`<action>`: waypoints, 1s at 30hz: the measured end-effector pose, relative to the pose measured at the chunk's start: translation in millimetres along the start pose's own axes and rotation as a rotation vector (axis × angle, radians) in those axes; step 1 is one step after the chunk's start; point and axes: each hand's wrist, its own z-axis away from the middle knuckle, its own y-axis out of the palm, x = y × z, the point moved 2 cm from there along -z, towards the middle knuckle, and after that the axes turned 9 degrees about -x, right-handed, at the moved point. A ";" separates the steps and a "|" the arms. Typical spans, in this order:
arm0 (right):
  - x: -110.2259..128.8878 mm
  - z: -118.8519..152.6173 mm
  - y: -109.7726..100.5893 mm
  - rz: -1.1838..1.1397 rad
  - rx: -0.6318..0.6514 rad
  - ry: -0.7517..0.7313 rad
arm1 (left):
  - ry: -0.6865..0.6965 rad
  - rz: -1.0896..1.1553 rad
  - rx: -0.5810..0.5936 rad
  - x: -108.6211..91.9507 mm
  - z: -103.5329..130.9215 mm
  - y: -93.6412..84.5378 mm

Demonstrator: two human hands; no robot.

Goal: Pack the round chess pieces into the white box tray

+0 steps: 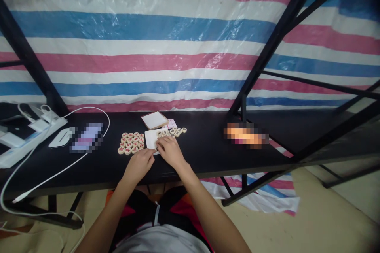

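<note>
Round Chinese chess pieces with red characters [128, 144] stand in rows on the black desk, left of a shallow white box [151, 139]. Some black-marked pieces [162, 133] lie at the box's right side, partly under my right hand [170, 148]. Its fingers are bent down, their tips at a piece by the box. My left hand [140, 163] is curled at the box's front left corner, the fingertips close to its edge; what they grip is hidden. More black-marked pieces [177, 131] sit just beyond my right hand.
A white box lid [154, 120] and a pink-and-white paper [170, 123] lie behind the box. To the left are a blurred phone-like thing [88, 136], a white cable [56, 174] and a power strip [35, 138]. A blurred orange item [246, 135] lies right, near black frame posts [268, 47].
</note>
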 end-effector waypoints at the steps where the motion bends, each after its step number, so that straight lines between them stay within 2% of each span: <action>1: -0.2 0.7 0.3 0.009 0.008 -0.010 | -0.001 -0.001 0.001 0.3 -0.2 0.2; 19: 4.0 10.1 -3.0 0.081 0.018 -0.054 | -0.004 0.046 -0.006 -0.8 -2.2 -2.1; 30: 6.2 10.3 -7.0 0.109 -0.033 -0.068 | -0.020 0.048 0.015 -0.3 -1.8 -1.4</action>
